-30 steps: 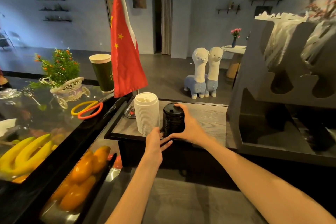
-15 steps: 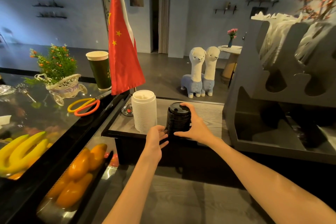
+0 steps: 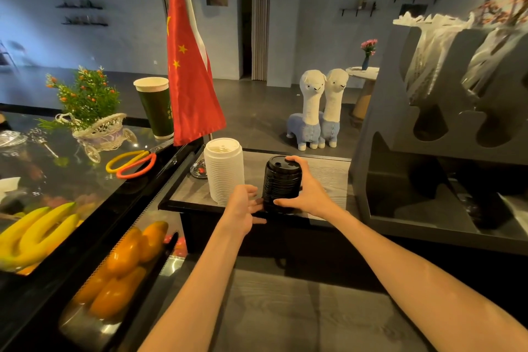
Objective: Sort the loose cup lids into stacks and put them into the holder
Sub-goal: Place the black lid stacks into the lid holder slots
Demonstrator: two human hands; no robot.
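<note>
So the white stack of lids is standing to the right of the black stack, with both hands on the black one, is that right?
Not quite. In the head view the white stack stands to the left of the black stack, not the right. The rest holds: the right hand wraps the black stack from its right side, and the left hand meets it at its lower left.

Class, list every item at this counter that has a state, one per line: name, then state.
black lid stack: upright, gripped
white lid stack: upright, untouched
right hand: closed around black stack
left hand: open, fingers at black stack's base
scissors: lying closed
green cup: upright
holder: lower bay unfilled
</note>
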